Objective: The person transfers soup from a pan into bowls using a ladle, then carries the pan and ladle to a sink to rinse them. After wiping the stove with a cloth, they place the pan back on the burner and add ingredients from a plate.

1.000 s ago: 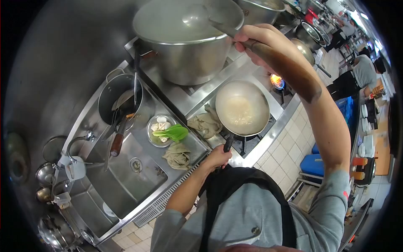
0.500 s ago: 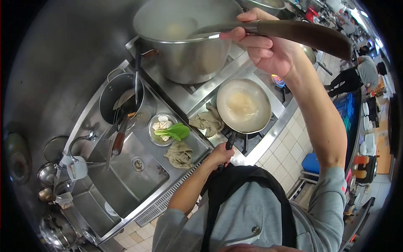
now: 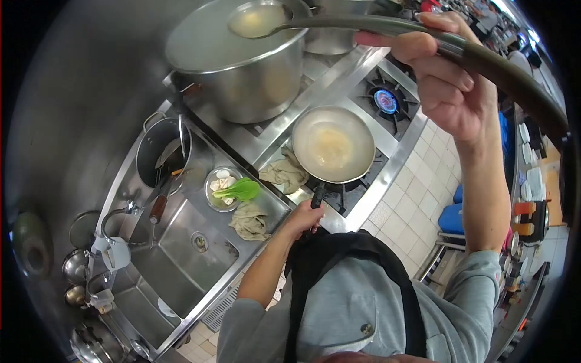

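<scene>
High on the right, my right hand [image 3: 445, 78] is closed around the long handle of a ladle [image 3: 363, 24]. The ladle's bowl holds pale liquid and hangs over the large steel stockpot [image 3: 260, 88], whose inside looks cloudy. Down by my apron, my left hand [image 3: 302, 219] grips the dark handle of a frying pan [image 3: 302, 145]. The pan rests on the stove, with a shallow pool of light yellowish liquid at its middle. Beside the pan lies a crumpled cloth [image 3: 284, 174].
A lit burner [image 3: 385, 101] shows blue flame right of the pan. On the left, a bowl of white pieces with a green leaf [image 3: 242, 189] and another cloth [image 3: 249, 221] stand near the sink [image 3: 175, 266]. A pot of utensils [image 3: 145, 145] is behind them.
My right hand has moved right and lifted the ladle's bowl out of the stockpot's cloudy inside, with liquid in it. My left hand still holds the pan; the whole view has shifted slightly.
</scene>
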Demonstrator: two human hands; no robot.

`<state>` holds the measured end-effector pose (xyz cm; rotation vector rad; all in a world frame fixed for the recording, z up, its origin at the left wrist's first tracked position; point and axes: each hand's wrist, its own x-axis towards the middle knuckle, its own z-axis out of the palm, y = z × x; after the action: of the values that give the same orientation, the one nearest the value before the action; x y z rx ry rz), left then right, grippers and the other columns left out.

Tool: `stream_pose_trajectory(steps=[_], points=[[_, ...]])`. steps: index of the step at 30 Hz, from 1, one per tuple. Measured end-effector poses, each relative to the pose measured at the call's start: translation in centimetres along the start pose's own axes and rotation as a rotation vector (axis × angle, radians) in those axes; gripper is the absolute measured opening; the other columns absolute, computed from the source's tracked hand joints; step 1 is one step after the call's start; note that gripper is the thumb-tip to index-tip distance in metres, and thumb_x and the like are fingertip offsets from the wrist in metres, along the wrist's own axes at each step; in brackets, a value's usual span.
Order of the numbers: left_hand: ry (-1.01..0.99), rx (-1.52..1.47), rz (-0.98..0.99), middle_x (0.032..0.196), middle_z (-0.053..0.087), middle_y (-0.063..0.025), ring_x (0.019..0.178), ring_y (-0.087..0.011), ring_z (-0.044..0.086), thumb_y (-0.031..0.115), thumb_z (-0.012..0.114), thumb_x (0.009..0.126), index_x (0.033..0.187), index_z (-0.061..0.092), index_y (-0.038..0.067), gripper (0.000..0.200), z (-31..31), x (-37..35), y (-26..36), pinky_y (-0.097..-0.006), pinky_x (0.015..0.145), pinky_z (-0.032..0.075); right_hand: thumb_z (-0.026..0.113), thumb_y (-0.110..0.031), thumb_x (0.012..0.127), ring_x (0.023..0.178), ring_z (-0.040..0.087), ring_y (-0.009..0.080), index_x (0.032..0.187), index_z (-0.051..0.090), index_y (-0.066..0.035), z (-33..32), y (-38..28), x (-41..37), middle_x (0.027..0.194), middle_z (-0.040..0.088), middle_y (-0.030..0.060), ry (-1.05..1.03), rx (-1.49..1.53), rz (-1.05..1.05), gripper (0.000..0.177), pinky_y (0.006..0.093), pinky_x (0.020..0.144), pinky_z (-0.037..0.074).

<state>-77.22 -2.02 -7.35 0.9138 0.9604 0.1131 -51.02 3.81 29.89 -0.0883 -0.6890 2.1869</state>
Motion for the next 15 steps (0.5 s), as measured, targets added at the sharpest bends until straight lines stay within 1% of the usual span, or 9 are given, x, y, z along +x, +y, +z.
stream_pose_trajectory(steps=[1, 3, 4, 7, 8, 9, 11, 13, 15], points=[[-0.013, 0.007, -0.008, 0.070, 0.050, 0.0010, 0.055, -0.0092, 0.050, 0.011, 0.062, 0.090, 0.096, 0.051, 0.012, 0.013, 0.0, 0.1, -0.1, -0.0290, 0.048, 0.045, 0.048, -0.027, 0.102, 0.044, 0.044, 0.0092, 0.126, 0.048, 0.020, 1.7, 0.0, -1.0, 0.069, 0.058, 0.0078, 0.012, 0.001, -0.011, 0.054, 0.0253, 0.034, 0.035], [0.010, -0.008, -0.042, 0.070, 0.049, 0.0018, 0.054, -0.0087, 0.049, 0.010, 0.063, 0.090, 0.096, 0.050, 0.012, 0.014, 0.2, 0.6, -0.5, -0.0287, 0.046, 0.044, 0.040, -0.023, 0.108, 0.043, 0.041, 0.0075, 0.150, 0.008, 0.023, 3.9, 0.2, -3.4, 0.091, 0.061, 0.0172, 0.292, -0.165, -0.142, 0.070, 0.0226, 0.031, 0.029], [0.020, -0.035, -0.057, 0.069, 0.048, 0.0022, 0.052, -0.0083, 0.047, 0.008, 0.062, 0.090, 0.096, 0.049, 0.013, 0.015, 0.6, 0.1, 0.1, -0.0282, 0.045, 0.042, 0.032, -0.025, 0.110, 0.039, 0.041, 0.0090, 0.152, -0.008, 0.020, 4.0, -0.2, -5.1, 0.091, 0.060, 0.0186, 0.257, -0.216, -0.152, 0.074, 0.0242, 0.030, 0.029], [0.010, -0.060, -0.044, 0.066, 0.047, 0.0028, 0.051, -0.0081, 0.047, 0.005, 0.061, 0.091, 0.097, 0.049, 0.013, 0.015, 0.8, 0.2, -0.2, -0.0272, 0.044, 0.040, 0.033, -0.024, 0.109, 0.036, 0.041, 0.0092, 0.151, -0.009, 0.020, 5.4, 1.1, -8.6, 0.089, 0.061, 0.0190, 0.326, -0.186, -0.218, 0.075, 0.0237, 0.030, 0.029], [0.030, -0.076, -0.056, 0.065, 0.046, 0.0027, 0.051, -0.0081, 0.047, 0.005, 0.061, 0.091, 0.095, 0.049, 0.012, 0.015, 1.0, 0.2, 0.0, -0.0276, 0.043, 0.040, 0.036, -0.024, 0.108, 0.037, 0.043, 0.0093, 0.151, -0.010, 0.020, 5.4, 1.7, -9.6, 0.088, 0.061, 0.0188, 0.330, -0.159, -0.188, 0.077, 0.0233, 0.030, 0.029], [0.012, -0.064, -0.055, 0.065, 0.046, 0.0027, 0.051, -0.0081, 0.047, 0.005, 0.061, 0.091, 0.095, 0.049, 0.012, 0.015, 1.0, 0.2, -0.1, -0.0276, 0.043, 0.040, 0.040, -0.019, 0.105, 0.038, 0.045, 0.0091, 0.151, -0.008, 0.021, 5.6, 1.8, -11.0, 0.086, 0.062, 0.0184, 0.355, -0.104, -0.145, 0.078, 0.0231, 0.030, 0.033], [0.003, -0.046, -0.023, 0.066, 0.050, 0.0007, 0.051, -0.0098, 0.049, 0.007, 0.060, 0.090, 0.095, 0.051, 0.010, 0.011, 0.7, 0.3, -0.4, -0.0292, 0.044, 0.043, 0.043, -0.013, 0.099, 0.038, 0.046, 0.0083, 0.151, -0.003, 0.022, 4.9, 3.9, -13.5, 0.087, 0.062, 0.0195, 0.433, -0.046, -0.272, 0.078, 0.0229, 0.031, 0.039], [-0.015, -0.028, -0.026, 0.066, 0.049, 0.0005, 0.051, -0.0101, 0.049, 0.007, 0.060, 0.089, 0.094, 0.051, 0.010, 0.011, 0.7, 0.6, -0.6, -0.0293, 0.044, 0.043, 0.044, -0.009, 0.095, 0.039, 0.047, 0.0073, 0.151, 0.005, 0.023, 4.4, 5.7, -15.0, 0.084, 0.061, 0.0186, 0.539, 0.012, -0.278, 0.075, 0.0226, 0.031, 0.041], [0.007, -0.015, -0.020, 0.066, 0.049, 0.0003, 0.051, -0.0103, 0.049, 0.007, 0.061, 0.088, 0.092, 0.051, 0.010, 0.011, 0.4, 0.9, -0.9, -0.0296, 0.043, 0.042, 0.048, -0.011, 0.094, 0.039, 0.046, 0.0058, 0.147, 0.021, 0.024, 3.8, 7.7, -16.3, 0.080, 0.058, 0.0141, 0.738, -0.048, -0.277, 0.069, 0.0217, 0.029, 0.038]])
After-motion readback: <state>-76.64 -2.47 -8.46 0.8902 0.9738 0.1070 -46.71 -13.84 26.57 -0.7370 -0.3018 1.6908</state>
